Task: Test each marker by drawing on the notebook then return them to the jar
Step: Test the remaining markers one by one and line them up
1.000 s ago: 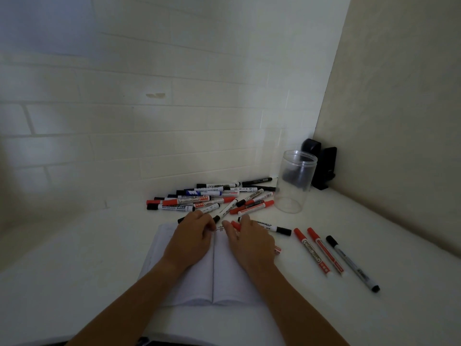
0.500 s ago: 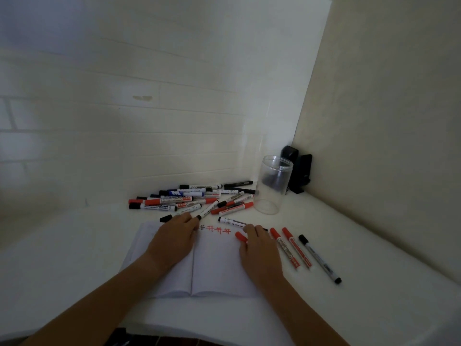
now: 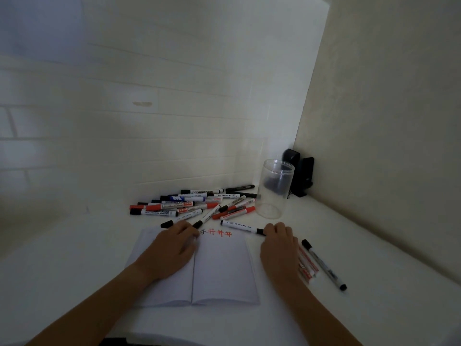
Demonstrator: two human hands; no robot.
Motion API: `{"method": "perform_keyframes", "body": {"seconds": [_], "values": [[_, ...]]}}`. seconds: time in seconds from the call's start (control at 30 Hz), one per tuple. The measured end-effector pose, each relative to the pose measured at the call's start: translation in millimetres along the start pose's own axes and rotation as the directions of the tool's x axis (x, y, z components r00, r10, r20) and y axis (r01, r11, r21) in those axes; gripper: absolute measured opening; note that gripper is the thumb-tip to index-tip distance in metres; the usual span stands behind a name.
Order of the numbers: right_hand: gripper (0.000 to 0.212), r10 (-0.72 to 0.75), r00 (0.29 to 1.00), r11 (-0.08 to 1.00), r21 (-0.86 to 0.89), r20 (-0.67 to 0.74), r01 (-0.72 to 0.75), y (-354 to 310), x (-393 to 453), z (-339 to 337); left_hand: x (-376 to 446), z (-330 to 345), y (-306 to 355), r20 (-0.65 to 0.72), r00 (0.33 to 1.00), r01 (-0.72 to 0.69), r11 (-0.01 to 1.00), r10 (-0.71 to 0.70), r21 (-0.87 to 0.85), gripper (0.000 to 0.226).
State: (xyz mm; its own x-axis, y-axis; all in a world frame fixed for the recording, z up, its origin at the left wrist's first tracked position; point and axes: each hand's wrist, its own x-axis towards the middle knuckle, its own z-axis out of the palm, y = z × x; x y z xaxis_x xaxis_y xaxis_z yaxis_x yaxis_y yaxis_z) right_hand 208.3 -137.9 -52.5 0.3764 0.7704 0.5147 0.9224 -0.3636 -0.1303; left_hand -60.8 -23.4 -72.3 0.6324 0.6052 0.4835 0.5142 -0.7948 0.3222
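An open white notebook (image 3: 224, 270) lies on the white table, with red and black hash marks (image 3: 217, 233) at the top of its right page. My left hand (image 3: 169, 250) rests palm down on the left page, holding nothing. To the right of the notebook, my right hand (image 3: 278, 250) lies palm down with its fingertips touching the black cap of a white marker (image 3: 239, 226). Red markers (image 3: 308, 268) lie partly hidden under that hand. A clear empty jar (image 3: 274, 188) stands upright behind. A pile of several markers (image 3: 189, 206) lies left of the jar.
A thin black-capped pen (image 3: 324, 265) lies right of the red markers. A black object (image 3: 301, 176) stands in the corner behind the jar. A brick wall runs along the back and a plain wall along the right.
My right hand has moved off the notebook to the right, over the red markers, and its fingertips now reach the black-capped marker. My left hand stays on the left page.
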Motion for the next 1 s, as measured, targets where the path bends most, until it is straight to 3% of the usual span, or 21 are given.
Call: {"method": "perform_keyframes", "body": {"seconds": [0.13,0.3,0.4,0.47,0.57,0.67,0.8,0.9,1.0], "values": [[0.027,-0.093,0.996,0.994,0.052,-0.005,0.093,-15.8,24.5,12.1,-0.8,-0.4,-1.1,0.015,1.0,0.008,1.0,-0.008,-0.012,0.039],[0.027,-0.087,0.993,0.996,0.026,0.085,0.085,-32.2,35.8,29.6,0.4,-1.2,0.0,0.025,0.999,0.047,0.999,-0.047,0.007,0.047],[0.013,-0.016,0.997,0.986,0.166,-0.072,0.028,-42.5,31.3,28.7,0.3,-1.2,-0.6,0.049,0.997,0.057,0.998,-0.058,0.025,0.056],[0.016,-0.029,0.984,0.957,0.279,-0.175,0.078,-50.0,25.6,25.1,0.7,-1.5,-0.4,0.052,0.997,0.064,0.998,-0.065,0.016,0.059],[0.011,-0.076,0.992,0.805,0.581,-0.104,0.123,-68.8,17.2,5.4,1.3,-2.2,1.1,0.038,0.996,0.079,0.997,-0.078,-0.021,0.061],[0.009,-0.118,0.99,0.551,0.835,0.072,0.005,-83.9,6.0,-1.6,0.8,-1.9,1.0,-0.007,0.996,0.084,0.994,-0.085,-0.071,0.062],[0.006,-0.217,0.948,0.345,0.927,0.231,-0.147,-87.1,-2.4,5.9,1.1,-6.2,5.1,-0.144,0.99,-0.013,0.997,0.002,-0.078,0.038],[0.008,-0.309,0.918,0.181,0.963,0.249,-0.2,-84.0,-2.0,-0.2,0.1,-7.5,7.1,-0.138,0.989,-0.056,0.997,0.048,-0.054,0.03],[0.021,-0.115,0.971,0.167,0.967,0.212,-0.191,-80.7,-2.8,-0.9,-1.4,-5.3,3.9,-0.148,0.989,0.005,0.999,-0.011,-0.039,0.031]]}}
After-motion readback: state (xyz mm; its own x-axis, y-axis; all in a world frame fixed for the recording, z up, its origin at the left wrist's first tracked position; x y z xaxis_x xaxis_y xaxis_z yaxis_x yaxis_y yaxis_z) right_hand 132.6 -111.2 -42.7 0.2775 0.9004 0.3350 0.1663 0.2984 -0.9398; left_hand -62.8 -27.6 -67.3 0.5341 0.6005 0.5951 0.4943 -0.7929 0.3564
